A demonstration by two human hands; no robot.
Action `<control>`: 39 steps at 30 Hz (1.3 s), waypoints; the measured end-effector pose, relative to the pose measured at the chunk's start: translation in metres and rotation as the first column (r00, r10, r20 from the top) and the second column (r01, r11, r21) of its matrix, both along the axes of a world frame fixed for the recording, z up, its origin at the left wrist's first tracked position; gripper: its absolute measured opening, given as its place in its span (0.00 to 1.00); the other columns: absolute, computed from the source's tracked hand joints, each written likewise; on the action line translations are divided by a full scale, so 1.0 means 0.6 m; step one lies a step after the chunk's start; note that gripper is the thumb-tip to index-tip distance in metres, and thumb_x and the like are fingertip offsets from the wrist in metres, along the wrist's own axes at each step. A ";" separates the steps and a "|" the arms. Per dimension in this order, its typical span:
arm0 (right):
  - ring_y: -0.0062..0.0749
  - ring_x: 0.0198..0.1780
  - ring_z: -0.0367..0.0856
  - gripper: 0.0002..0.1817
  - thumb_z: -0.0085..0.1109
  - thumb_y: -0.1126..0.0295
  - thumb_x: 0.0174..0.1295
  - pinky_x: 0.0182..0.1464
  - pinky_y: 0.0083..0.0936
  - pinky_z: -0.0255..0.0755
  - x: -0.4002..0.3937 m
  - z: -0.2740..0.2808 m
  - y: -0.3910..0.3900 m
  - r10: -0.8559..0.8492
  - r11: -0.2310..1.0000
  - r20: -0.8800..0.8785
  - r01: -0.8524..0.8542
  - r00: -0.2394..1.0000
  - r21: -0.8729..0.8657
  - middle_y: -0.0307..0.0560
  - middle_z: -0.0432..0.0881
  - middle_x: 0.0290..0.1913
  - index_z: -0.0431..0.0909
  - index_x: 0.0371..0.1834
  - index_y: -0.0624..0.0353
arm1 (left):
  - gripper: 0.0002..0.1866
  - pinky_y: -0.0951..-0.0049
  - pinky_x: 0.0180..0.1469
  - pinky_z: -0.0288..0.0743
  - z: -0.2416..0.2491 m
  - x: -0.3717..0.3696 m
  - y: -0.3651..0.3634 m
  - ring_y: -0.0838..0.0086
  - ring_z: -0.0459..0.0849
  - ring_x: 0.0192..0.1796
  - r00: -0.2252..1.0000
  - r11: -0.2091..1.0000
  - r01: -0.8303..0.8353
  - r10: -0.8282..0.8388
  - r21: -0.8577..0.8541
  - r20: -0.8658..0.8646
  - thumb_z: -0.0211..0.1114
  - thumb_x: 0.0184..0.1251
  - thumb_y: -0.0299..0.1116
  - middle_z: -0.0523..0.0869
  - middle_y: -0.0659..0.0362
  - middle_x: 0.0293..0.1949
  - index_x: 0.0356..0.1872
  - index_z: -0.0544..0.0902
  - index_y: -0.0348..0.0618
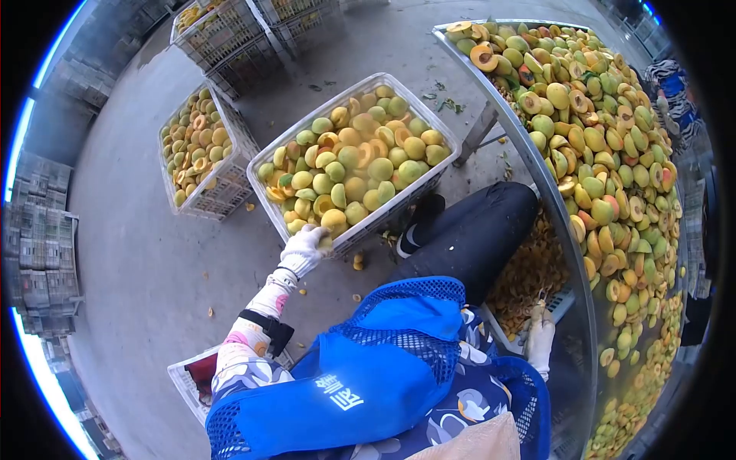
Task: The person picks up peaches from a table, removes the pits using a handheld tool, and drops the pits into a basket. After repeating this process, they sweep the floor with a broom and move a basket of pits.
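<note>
My left hand (305, 250), in a white glove, is at the near corner of a white plastic crate (256, 184) heaped with yellow-green peaches (349, 157), many of them halved. Its fingers are closed on a peach half (326, 244). On the other side, my right hand (540, 330), also gloved, is closed around a small thin tool (543, 296) whose tip points upward. It is over a crate (563, 305) of brown peach pits (529, 268), beside my dark-trousered leg. The metal rim of the sorting table (563, 199) rises just right of that hand.
Halved peaches (606, 153) cover the table on the right. Another full crate (230, 172) stands left of the near one, with stacked crates (230, 50) behind. A low white crate (184, 383) sits by my left elbow. Leaves (452, 105) and fruit bits litter the concrete floor (146, 261).
</note>
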State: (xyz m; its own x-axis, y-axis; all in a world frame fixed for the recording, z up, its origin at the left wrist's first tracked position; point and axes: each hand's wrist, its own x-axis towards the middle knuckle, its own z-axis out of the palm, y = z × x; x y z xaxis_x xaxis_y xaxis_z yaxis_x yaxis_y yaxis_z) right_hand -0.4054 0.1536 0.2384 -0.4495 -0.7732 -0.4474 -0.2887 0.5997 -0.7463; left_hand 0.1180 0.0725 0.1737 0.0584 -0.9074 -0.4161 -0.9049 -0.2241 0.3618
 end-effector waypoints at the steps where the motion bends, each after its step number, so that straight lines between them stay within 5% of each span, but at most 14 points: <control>1: 0.19 0.14 0.64 0.22 0.49 0.49 0.73 0.16 0.20 0.60 0.009 0.005 -0.003 -0.020 1.000 0.067 0.021 0.998 -0.016 0.36 0.68 0.18 0.73 0.36 0.59 | 0.28 0.62 0.61 0.73 -0.012 0.000 -0.011 0.56 0.77 0.59 0.994 0.999 0.012 -0.015 0.034 0.113 0.74 0.52 0.47 0.78 0.54 0.55 0.55 0.79 0.54; 6: 0.20 0.13 0.67 0.20 0.49 0.49 0.73 0.14 0.21 0.63 0.015 0.006 0.010 -0.053 0.999 0.057 0.052 0.997 0.016 0.36 0.69 0.18 0.71 0.36 0.56 | 0.23 0.56 0.51 0.74 -0.105 0.021 -0.032 0.52 0.77 0.47 0.979 0.904 -0.032 0.114 -0.427 0.169 0.75 0.48 0.49 0.80 0.50 0.42 0.41 0.82 0.45; 12: 0.22 0.13 0.68 0.19 0.48 0.52 0.74 0.13 0.22 0.63 0.020 0.075 0.031 -0.229 0.973 0.137 0.232 0.964 -0.003 0.38 0.71 0.18 0.71 0.35 0.58 | 0.09 0.53 0.50 0.74 -0.155 0.036 -0.010 0.49 0.79 0.47 1.000 0.817 0.021 -0.015 -0.576 0.015 0.67 0.58 0.35 0.81 0.47 0.41 0.35 0.82 0.41; 14: 0.22 0.14 0.70 0.22 0.48 0.49 0.73 0.14 0.21 0.64 0.005 0.108 0.032 -0.182 0.979 0.093 0.188 0.979 -0.072 0.38 0.72 0.19 0.70 0.33 0.58 | 0.10 0.52 0.50 0.73 -0.170 0.030 -0.023 0.48 0.78 0.48 0.990 0.829 0.090 -0.016 -0.552 0.137 0.64 0.60 0.33 0.79 0.46 0.42 0.37 0.79 0.36; 16: 0.20 0.18 0.72 0.16 0.53 0.55 0.73 0.21 0.23 0.66 -0.041 0.095 0.031 -0.232 0.951 0.008 0.229 0.973 -0.208 0.36 0.74 0.20 0.76 0.43 0.58 | 0.10 0.55 0.50 0.74 -0.167 0.036 -0.025 0.50 0.78 0.47 0.990 0.859 0.109 -0.048 -0.501 0.134 0.65 0.59 0.33 0.79 0.47 0.42 0.37 0.79 0.37; 18: 0.44 0.26 0.83 0.15 0.56 0.58 0.70 0.31 0.37 0.75 -0.094 0.107 0.011 -0.229 0.917 -0.431 0.044 0.873 -0.396 0.51 0.80 0.24 0.75 0.44 0.60 | 0.11 0.57 0.50 0.73 -0.149 0.054 -0.040 0.52 0.79 0.46 0.999 0.950 0.047 -0.042 -0.310 0.023 0.65 0.60 0.34 0.80 0.48 0.41 0.37 0.79 0.37; 20: 0.59 0.39 0.82 0.15 0.56 0.60 0.67 0.41 0.48 0.75 -0.158 0.116 -0.014 -0.211 0.958 -0.763 -0.028 0.611 -0.287 0.58 0.83 0.36 0.73 0.48 0.60 | 0.12 0.59 0.48 0.73 -0.096 0.011 -0.030 0.54 0.80 0.42 0.998 0.920 -0.050 0.061 -0.388 0.017 0.66 0.62 0.36 0.80 0.49 0.38 0.36 0.80 0.37; 24: 0.55 0.45 0.82 0.20 0.56 0.54 0.63 0.48 0.45 0.75 -0.256 0.102 -0.066 0.089 0.995 -0.883 -0.005 0.460 0.097 0.58 0.83 0.44 0.77 0.46 0.60 | 0.27 0.55 0.63 0.68 -0.141 -0.038 0.003 0.49 0.73 0.61 0.927 0.794 0.108 0.137 -0.599 0.350 0.57 0.70 0.47 0.74 0.45 0.62 0.63 0.72 0.39; 25: 0.56 0.46 0.82 0.20 0.54 0.53 0.64 0.49 0.46 0.75 -0.264 0.096 -0.074 0.134 0.988 -0.837 -0.001 0.530 0.158 0.58 0.83 0.44 0.77 0.46 0.60 | 0.33 0.52 0.68 0.62 -0.103 -0.059 0.006 0.46 0.65 0.69 0.917 0.934 0.030 0.116 -0.355 0.382 0.53 0.72 0.50 0.63 0.44 0.71 0.71 0.62 0.43; 29: 0.56 0.51 0.79 0.22 0.50 0.49 0.66 0.53 0.45 0.73 -0.290 0.075 -0.077 0.202 0.968 -0.651 -0.047 0.731 0.247 0.60 0.82 0.46 0.78 0.46 0.59 | 0.33 0.52 0.67 0.64 -0.111 -0.080 -0.008 0.48 0.66 0.68 0.890 0.914 -0.002 0.187 -0.407 0.417 0.52 0.73 0.53 0.64 0.44 0.71 0.72 0.62 0.44; 35: 0.53 0.51 0.80 0.21 0.49 0.50 0.67 0.56 0.43 0.71 -0.305 0.038 -0.068 0.139 0.990 -0.666 -0.127 0.733 0.068 0.57 0.83 0.44 0.81 0.42 0.57 | 0.33 0.52 0.68 0.63 -0.083 -0.088 -0.050 0.48 0.65 0.69 0.948 0.841 -0.201 0.296 -0.502 0.115 0.52 0.73 0.53 0.62 0.44 0.72 0.69 0.66 0.40; 36: 0.51 0.50 0.80 0.18 0.50 0.52 0.67 0.55 0.42 0.72 -0.304 0.027 -0.062 0.081 0.996 -0.712 -0.088 0.698 0.026 0.55 0.84 0.43 0.82 0.40 0.55 | 0.30 0.54 0.68 0.64 -0.025 -0.150 -0.093 0.49 0.65 0.69 0.972 0.784 -0.152 0.230 -0.601 0.055 0.56 0.72 0.48 0.65 0.44 0.69 0.66 0.69 0.36; 38: 0.50 0.47 0.81 0.16 0.51 0.55 0.65 0.53 0.42 0.73 -0.302 0.013 -0.065 0.026 0.994 -0.761 -0.100 0.648 -0.052 0.52 0.84 0.40 0.82 0.36 0.54 | 0.24 0.61 0.68 0.64 0.075 -0.287 -0.201 0.52 0.70 0.66 0.827 0.751 -0.280 -0.127 -0.599 -0.547 0.61 0.66 0.27 0.70 0.45 0.66 0.63 0.72 0.35; 39: 0.47 0.42 0.81 0.11 0.55 0.60 0.61 0.47 0.40 0.75 -0.289 0.030 -0.070 0.028 0.990 -0.837 -0.129 0.547 -0.051 0.48 0.83 0.35 0.82 0.32 0.54 | 0.22 0.60 0.67 0.66 0.088 -0.331 -0.263 0.52 0.72 0.65 0.888 0.714 -0.036 -0.298 -0.699 -0.350 0.61 0.65 0.23 0.72 0.44 0.64 0.61 0.73 0.33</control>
State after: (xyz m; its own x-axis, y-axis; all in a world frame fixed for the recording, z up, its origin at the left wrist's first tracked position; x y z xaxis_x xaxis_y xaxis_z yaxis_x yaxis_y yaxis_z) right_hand -0.5789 0.1117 0.2564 -0.5162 -0.8391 0.1714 -0.8526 0.4844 -0.1960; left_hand -0.0808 -0.0853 0.2267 -0.1058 -0.9290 0.3548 -0.6301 0.3386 0.6988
